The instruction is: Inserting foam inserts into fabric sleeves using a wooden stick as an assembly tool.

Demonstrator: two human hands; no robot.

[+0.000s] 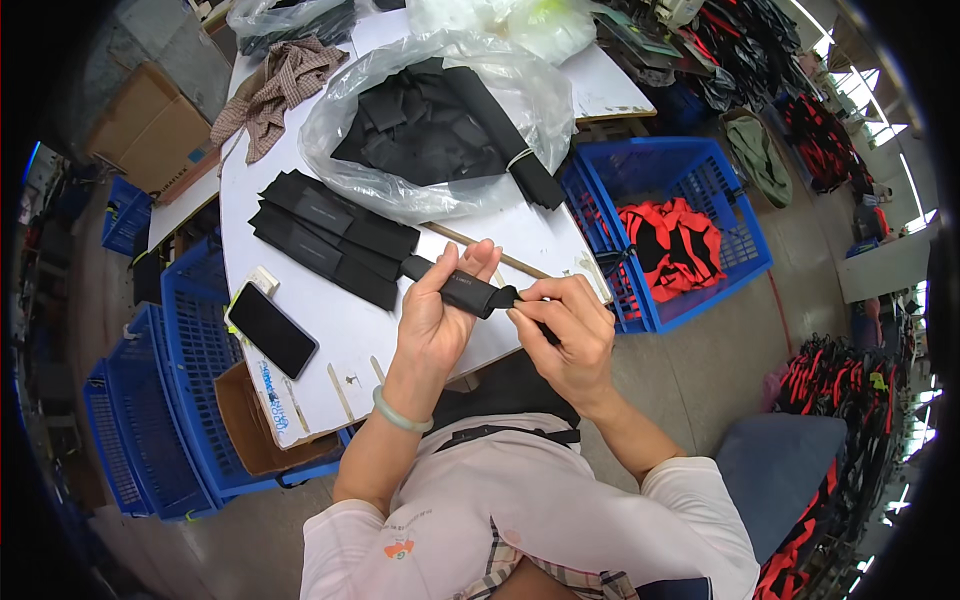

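Observation:
Above the near edge of a white table (545, 235), both hands hold a short black fabric sleeve (466, 293). It lies across the palm of my left hand (436, 318), whose thumb and fingers close around it. The thumb and fingertips of my right hand (572, 335) pinch a curled black flap at its right end. What lies under those fingertips is hidden. Just left of my hands, a fanned stack of flat black fabric pieces (330, 232) rests on the table. A thin wooden stick (505, 258) lies behind the sleeve.
A clear plastic bag (335, 115) of black fabric pieces stands behind my hands. A phone (272, 332) and a checked cloth (283, 95) lie at left. Blue crates (190, 320) stand left of the table; another blue crate (655, 150) with red-and-black pieces (680, 245) is at right.

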